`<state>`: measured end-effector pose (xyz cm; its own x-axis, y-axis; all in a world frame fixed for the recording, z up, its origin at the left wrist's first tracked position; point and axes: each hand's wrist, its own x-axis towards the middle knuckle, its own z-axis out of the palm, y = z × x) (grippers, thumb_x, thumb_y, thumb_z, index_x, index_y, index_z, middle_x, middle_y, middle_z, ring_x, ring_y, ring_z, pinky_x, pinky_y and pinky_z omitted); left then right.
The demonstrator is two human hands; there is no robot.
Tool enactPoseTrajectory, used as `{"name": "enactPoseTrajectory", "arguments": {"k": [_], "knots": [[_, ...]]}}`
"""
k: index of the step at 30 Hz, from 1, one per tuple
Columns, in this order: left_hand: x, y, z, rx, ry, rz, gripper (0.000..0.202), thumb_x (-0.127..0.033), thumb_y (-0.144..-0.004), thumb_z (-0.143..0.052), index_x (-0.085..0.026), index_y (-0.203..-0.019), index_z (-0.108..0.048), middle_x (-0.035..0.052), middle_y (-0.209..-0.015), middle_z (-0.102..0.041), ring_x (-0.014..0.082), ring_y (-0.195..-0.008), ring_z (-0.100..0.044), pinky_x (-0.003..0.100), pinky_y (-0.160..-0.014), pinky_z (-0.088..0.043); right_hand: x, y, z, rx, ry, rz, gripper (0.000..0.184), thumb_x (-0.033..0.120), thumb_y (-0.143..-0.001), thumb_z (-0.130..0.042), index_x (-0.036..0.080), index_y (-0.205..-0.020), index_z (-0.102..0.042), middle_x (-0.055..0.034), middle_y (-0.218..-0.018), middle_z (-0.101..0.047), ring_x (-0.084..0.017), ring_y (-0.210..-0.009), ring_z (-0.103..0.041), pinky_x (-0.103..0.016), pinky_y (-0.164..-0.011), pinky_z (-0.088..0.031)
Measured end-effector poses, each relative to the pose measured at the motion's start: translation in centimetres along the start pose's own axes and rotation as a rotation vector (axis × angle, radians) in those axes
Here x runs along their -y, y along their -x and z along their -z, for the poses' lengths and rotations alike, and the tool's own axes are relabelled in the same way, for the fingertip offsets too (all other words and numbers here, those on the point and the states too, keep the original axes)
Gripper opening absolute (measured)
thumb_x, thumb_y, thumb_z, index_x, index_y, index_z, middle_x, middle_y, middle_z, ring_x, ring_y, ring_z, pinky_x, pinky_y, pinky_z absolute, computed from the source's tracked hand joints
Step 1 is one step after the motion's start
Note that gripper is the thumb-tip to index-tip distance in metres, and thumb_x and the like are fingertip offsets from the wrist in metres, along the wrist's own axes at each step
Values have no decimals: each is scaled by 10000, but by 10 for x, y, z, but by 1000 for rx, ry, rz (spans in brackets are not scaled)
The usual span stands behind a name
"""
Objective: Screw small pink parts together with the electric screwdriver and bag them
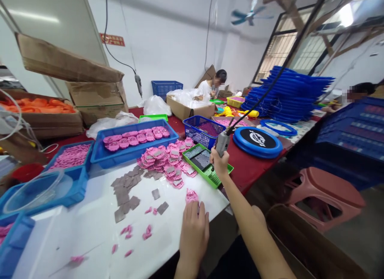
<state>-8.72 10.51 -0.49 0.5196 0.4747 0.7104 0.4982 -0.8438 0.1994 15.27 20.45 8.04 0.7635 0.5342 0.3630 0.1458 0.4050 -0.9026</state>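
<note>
Crowding the far side of the white-topped table [168, 235], a heap of pink pieces [163, 159] stands between the person's hands and a long blue tray [120, 161], where similar pink pieces lie in rows. Thin grey plates [124, 195] spread to the left of the heap, and small pink bits [147, 232] are scattered nearer the front. A blue basket [193, 134] sits behind a green tray [207, 179] of small parts in separate sections; to their right, on red covering, lies a round blue-rimmed disc [258, 142]. Farther off rise a tall stack of blue rings [282, 95] and, past an open carton [192, 112], a co-worker [205, 88] bends over the table. A pink stool [333, 187] stands on the floor at right.

The left hand [193, 225] lies low near the table's front edge, fingers only slightly parted, over a pink piece [192, 195] (its near part is hidden, so how firmly it is held cannot be told). The right hand [220, 161] is closed around a grey corded screwdriver [222, 143], its tip pointing down over the green tray; whether it touches the parts is unclear.
</note>
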Motion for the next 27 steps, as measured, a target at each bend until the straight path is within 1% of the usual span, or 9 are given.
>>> {"name": "enactPoseTrajectory", "arguments": {"k": [2, 4, 9, 12, 15, 20, 24, 27], "knots": [[-1, 0, 3, 7, 16, 8, 282, -100, -1091, -524, -104, -1336, -665, 164, -1234, -733, 330, -1165, -752, 515, -978, -721, 4, 1, -1, -11, -15, 1, 428, 550, -845, -856, 209, -906, -604, 106, -525, -471, -89, -430, -443, -226, -436, -381], [-2, 1, 5, 16, 26, 13, 294, -93, -1087, -520, -107, -1340, -668, 164, -1235, -741, 329, -1165, -755, 510, -974, -724, 8, 1, -2, -26, -31, 0, 419, 543, -803, -841, 222, -896, -587, 104, -504, -471, -95, -412, -434, -233, -423, -369], [-3, 1, 11, 25, 74, 18, 321, -66, -1078, -500, -110, -1330, -693, 157, -1213, -767, 313, -1126, -772, 475, -970, -718, 13, 3, -2, -25, -57, 1, 393, 518, -770, -837, 227, -888, -601, 98, -485, -485, -98, -385, -423, -239, -411, -370], [-2, 0, 18, 41, 120, 10, 344, -34, -1063, -483, -94, -1316, -708, 158, -1182, -779, 306, -1095, -777, 461, -972, -709, 15, 7, -1, -28, -70, 5, 388, 511, -746, -847, 232, -867, -606, 100, -485, -484, -95, -376, -410, -246, -411, -371], [-2, -4, 24, 75, 150, -4, 320, -21, -1051, -509, -73, -1283, -723, 168, -1149, -783, 307, -1080, -775, 463, -971, -704, 16, 9, 0, -53, -86, 7, 368, 509, -747, -831, 240, -849, -601, 107, -489, -465, -93, -377, -391, -255, -413, -369], [-2, -12, 27, 111, 193, -33, 245, -53, -1071, -555, -76, -1236, -735, 159, -1095, -794, 304, -1047, -779, 455, -941, -697, 11, 5, 5, -76, -115, 60, 315, 485, -798, -814, 258, -848, -601, 95, -495, -447, -105, -379, -362, -264, -405, -293], [-4, -14, 30, 108, 218, 10, 249, -46, -1077, -577, -90, -1269, -730, 153, -1108, -807, 294, -1053, -788, 430, -941, -691, 11, 5, 7, -26, -103, 74, 308, 484, -853, -803, 248, -890, -609, 89, -523, -459, -101, -389, -381, -259, -414, -319], [-4, -13, 33, 125, 261, 35, 254, -52, -1094, -566, -102, -1286, -724, 146, -1118, -814, 281, -1037, -793, 420, -922, -698, 14, 6, 4, 12, -78, 43, 341, 508, -847, -808, 240, -901, -603, 99, -522, -469, -101, -387, -413, -263, -415, -360]]}}
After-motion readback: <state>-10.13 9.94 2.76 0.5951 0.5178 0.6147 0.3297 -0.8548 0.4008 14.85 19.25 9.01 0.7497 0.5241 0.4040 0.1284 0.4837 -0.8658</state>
